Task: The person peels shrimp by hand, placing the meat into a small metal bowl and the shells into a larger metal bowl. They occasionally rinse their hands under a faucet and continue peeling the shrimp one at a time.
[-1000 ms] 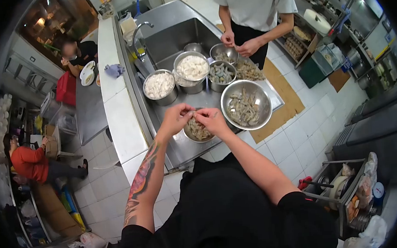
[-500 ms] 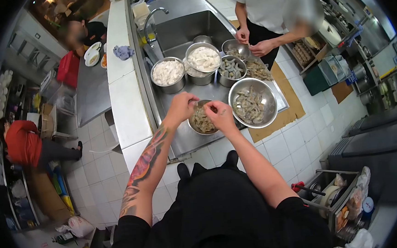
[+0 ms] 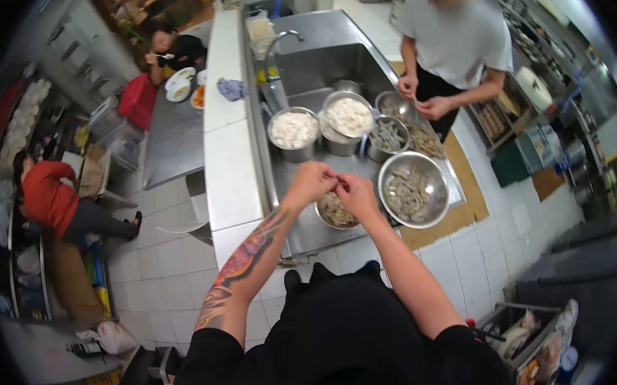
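My left hand [image 3: 313,183] and my right hand [image 3: 356,195] meet at the fingertips, both closed in a pinch. Whatever lies between the fingers is too small and hidden to make out. Just below them is a metal bowl of greyish shrimp or shells [image 3: 336,210], partly covered by my hands. To the right, a wide metal colander [image 3: 440,208] holds raw grey shrimp [image 3: 407,194]. Beyond my hands stand metal pots of pale, whitish contents [image 3: 294,129] [image 3: 348,117] and a smaller pot of grey shrimp [image 3: 388,135].
A steel sink [image 3: 338,58] with a curved faucet [image 3: 287,35] lies beyond the pots. Opposite, a co-worker in a white shirt [image 3: 455,35] pinches something over a bowl [image 3: 395,106]. A blue-grey cloth [image 3: 232,89] lies on the tiled ledge [image 3: 231,162]. Cardboard [image 3: 465,181] covers some floor.
My hands, apart over the bowl before, have come together at the fingertips. The view has shifted, so the sink and pots appear farther right and lower.
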A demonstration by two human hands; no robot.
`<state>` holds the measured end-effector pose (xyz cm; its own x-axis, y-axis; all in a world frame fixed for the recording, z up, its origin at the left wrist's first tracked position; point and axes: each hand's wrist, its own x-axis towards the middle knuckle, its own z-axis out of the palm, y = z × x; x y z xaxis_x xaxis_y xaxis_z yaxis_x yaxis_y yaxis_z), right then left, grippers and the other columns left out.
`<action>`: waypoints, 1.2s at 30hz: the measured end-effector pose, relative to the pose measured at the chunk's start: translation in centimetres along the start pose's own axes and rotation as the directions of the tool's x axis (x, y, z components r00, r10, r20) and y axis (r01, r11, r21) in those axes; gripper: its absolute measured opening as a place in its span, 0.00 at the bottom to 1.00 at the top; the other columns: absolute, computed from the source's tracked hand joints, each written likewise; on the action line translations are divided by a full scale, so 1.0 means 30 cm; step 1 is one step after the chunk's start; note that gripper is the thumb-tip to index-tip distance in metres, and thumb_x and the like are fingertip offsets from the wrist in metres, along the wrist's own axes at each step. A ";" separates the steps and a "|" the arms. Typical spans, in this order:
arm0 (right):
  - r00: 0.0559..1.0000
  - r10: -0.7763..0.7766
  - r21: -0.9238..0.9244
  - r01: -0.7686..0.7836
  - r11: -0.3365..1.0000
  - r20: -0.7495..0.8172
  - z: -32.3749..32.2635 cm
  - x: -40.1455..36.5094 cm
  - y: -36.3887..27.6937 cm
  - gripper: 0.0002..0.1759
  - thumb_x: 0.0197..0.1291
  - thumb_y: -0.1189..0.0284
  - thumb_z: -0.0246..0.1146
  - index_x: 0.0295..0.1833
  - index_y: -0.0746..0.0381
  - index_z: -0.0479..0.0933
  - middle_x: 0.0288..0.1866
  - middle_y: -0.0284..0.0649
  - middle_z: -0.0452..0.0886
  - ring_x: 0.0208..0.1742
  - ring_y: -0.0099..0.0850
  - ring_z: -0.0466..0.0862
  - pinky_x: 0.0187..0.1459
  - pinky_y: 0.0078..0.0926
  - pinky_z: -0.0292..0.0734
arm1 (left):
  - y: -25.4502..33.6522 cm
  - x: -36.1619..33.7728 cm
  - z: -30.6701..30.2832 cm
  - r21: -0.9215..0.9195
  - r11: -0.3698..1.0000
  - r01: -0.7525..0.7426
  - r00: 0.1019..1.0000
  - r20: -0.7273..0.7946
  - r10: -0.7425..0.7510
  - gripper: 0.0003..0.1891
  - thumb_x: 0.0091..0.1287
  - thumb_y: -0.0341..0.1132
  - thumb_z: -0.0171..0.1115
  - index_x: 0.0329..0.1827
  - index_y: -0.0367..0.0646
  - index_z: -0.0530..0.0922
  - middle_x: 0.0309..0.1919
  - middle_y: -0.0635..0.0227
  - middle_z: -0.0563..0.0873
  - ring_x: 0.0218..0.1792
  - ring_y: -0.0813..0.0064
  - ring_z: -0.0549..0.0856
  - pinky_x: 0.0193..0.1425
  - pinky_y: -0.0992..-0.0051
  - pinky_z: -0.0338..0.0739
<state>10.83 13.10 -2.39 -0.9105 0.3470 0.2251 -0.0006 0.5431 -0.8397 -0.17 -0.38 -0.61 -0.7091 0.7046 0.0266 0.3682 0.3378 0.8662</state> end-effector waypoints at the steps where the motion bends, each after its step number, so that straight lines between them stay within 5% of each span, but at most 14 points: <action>1: 0.999 0.030 -0.026 -0.030 0.999 -0.009 -0.004 -0.004 0.003 0.14 0.62 0.71 0.66 0.51 0.64 0.86 0.38 0.54 0.87 0.39 0.51 0.89 0.41 0.39 0.82 | 0.003 0.000 0.006 0.007 1.000 -0.004 1.000 -0.003 0.004 0.08 0.63 0.27 0.71 0.41 0.29 0.88 0.30 0.57 0.92 0.31 0.75 0.91 0.37 0.75 0.86; 5: 0.999 0.019 0.034 -0.018 0.999 -0.041 0.002 -0.005 0.054 0.13 0.62 0.71 0.67 0.50 0.65 0.87 0.37 0.53 0.89 0.37 0.43 0.91 0.40 0.36 0.84 | 0.011 -0.006 0.012 -0.033 0.999 0.006 1.000 0.017 -0.005 0.10 0.63 0.27 0.72 0.43 0.29 0.88 0.30 0.58 0.92 0.31 0.75 0.92 0.38 0.75 0.86; 9: 0.979 0.202 0.195 -0.203 0.960 0.023 0.000 -0.009 0.084 0.13 0.65 0.73 0.66 0.49 0.70 0.86 0.35 0.45 0.91 0.36 0.27 0.90 0.40 0.28 0.85 | 0.054 -0.019 -0.007 -0.080 0.996 0.046 0.996 0.080 -0.039 0.10 0.63 0.27 0.73 0.45 0.31 0.89 0.32 0.61 0.92 0.32 0.79 0.90 0.38 0.77 0.85; 11: 0.944 0.281 0.632 -0.325 0.703 0.174 -0.007 -0.011 0.095 0.12 0.69 0.76 0.62 0.53 0.72 0.83 0.37 0.44 0.90 0.35 0.28 0.90 0.39 0.25 0.86 | 0.023 -0.007 0.000 -0.155 0.987 0.052 0.994 0.099 -0.037 0.09 0.64 0.27 0.72 0.45 0.32 0.89 0.33 0.62 0.92 0.32 0.80 0.89 0.39 0.77 0.84; 12: 0.935 0.297 0.652 -0.348 0.673 0.192 -0.016 -0.008 0.103 0.12 0.71 0.78 0.60 0.55 0.72 0.81 0.40 0.44 0.89 0.36 0.28 0.90 0.39 0.22 0.86 | 0.017 -0.001 0.001 -0.187 0.981 0.057 0.993 0.111 -0.036 0.09 0.65 0.27 0.72 0.46 0.32 0.89 0.32 0.63 0.92 0.32 0.80 0.89 0.38 0.77 0.84; 16: 0.955 0.265 0.611 -0.289 0.737 0.133 -0.007 -0.007 0.117 0.13 0.71 0.76 0.62 0.54 0.72 0.82 0.38 0.42 0.89 0.37 0.27 0.90 0.39 0.23 0.86 | 0.011 0.004 0.011 -0.116 0.993 0.034 0.998 0.051 -0.028 0.08 0.66 0.25 0.69 0.45 0.31 0.88 0.32 0.63 0.92 0.33 0.80 0.89 0.39 0.76 0.84; 18: 0.990 0.142 0.339 -0.138 0.930 0.012 0.010 -0.002 0.103 0.13 0.69 0.74 0.64 0.53 0.70 0.84 0.37 0.46 0.91 0.36 0.30 0.91 0.39 0.28 0.85 | 0.022 0.002 0.003 -0.104 0.994 0.033 0.999 0.030 -0.030 0.08 0.65 0.25 0.69 0.44 0.31 0.88 0.32 0.62 0.92 0.33 0.79 0.89 0.39 0.76 0.84; 20: 0.996 0.087 0.228 -0.082 0.970 -0.012 0.003 0.010 0.085 0.13 0.67 0.73 0.65 0.52 0.69 0.85 0.36 0.48 0.90 0.36 0.33 0.91 0.39 0.30 0.84 | 0.037 0.000 -0.006 -0.092 0.995 0.031 1.000 0.007 -0.030 0.08 0.65 0.25 0.69 0.44 0.31 0.88 0.31 0.61 0.92 0.33 0.79 0.90 0.39 0.76 0.84; 24: 1.000 0.000 0.012 0.000 1.000 0.003 -0.023 0.025 0.021 0.13 0.62 0.72 0.67 0.49 0.68 0.86 0.36 0.55 0.88 0.37 0.41 0.92 0.40 0.34 0.84 | 0.061 -0.025 -0.014 -0.020 0.997 -0.070 0.996 -0.056 0.069 0.08 0.62 0.27 0.69 0.41 0.31 0.88 0.31 0.55 0.91 0.32 0.67 0.92 0.39 0.70 0.84; 28: 1.000 0.002 -0.025 -0.002 1.000 -0.021 -0.026 0.025 0.036 0.13 0.61 0.72 0.68 0.47 0.68 0.87 0.34 0.52 0.89 0.35 0.36 0.92 0.39 0.33 0.84 | 0.085 -0.031 -0.018 0.055 0.986 -0.159 0.981 -0.099 0.164 0.08 0.61 0.29 0.69 0.39 0.33 0.88 0.30 0.51 0.90 0.32 0.57 0.91 0.39 0.65 0.84; 31: 0.996 0.084 0.125 -0.083 0.989 0.003 -0.016 0.012 0.068 0.12 0.69 0.74 0.63 0.49 0.71 0.85 0.35 0.41 0.90 0.35 0.24 0.89 0.38 0.24 0.84 | 0.095 -0.040 -0.020 0.081 0.986 -0.145 0.986 -0.069 0.150 0.10 0.62 0.32 0.72 0.42 0.36 0.88 0.32 0.55 0.91 0.32 0.61 0.91 0.40 0.66 0.83; 33: 0.964 0.261 0.653 -0.233 0.720 0.056 0.010 -0.001 0.092 0.10 0.72 0.74 0.61 0.50 0.69 0.84 0.37 0.38 0.89 0.33 0.23 0.87 0.36 0.22 0.84 | 0.081 -0.033 -0.018 0.027 0.987 -0.161 0.984 -0.071 0.162 0.10 0.62 0.33 0.73 0.42 0.37 0.88 0.32 0.56 0.91 0.32 0.60 0.91 0.40 0.66 0.83; 36: 0.950 0.312 0.689 -0.226 0.688 -0.001 0.019 -0.019 0.087 0.08 0.75 0.74 0.60 0.50 0.68 0.79 0.38 0.36 0.85 0.34 0.21 0.85 0.36 0.22 0.85 | 0.043 -0.013 0.005 0.084 0.968 -0.238 0.963 -0.112 0.246 0.10 0.61 0.34 0.73 0.42 0.38 0.88 0.34 0.56 0.91 0.34 0.58 0.90 0.41 0.66 0.83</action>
<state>11.13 13.89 -4.99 -0.8646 0.5001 -0.0480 -0.0801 -0.2315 -0.9695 0.69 -0.13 0.42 -0.6591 0.6919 0.2948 0.5753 0.2113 0.7902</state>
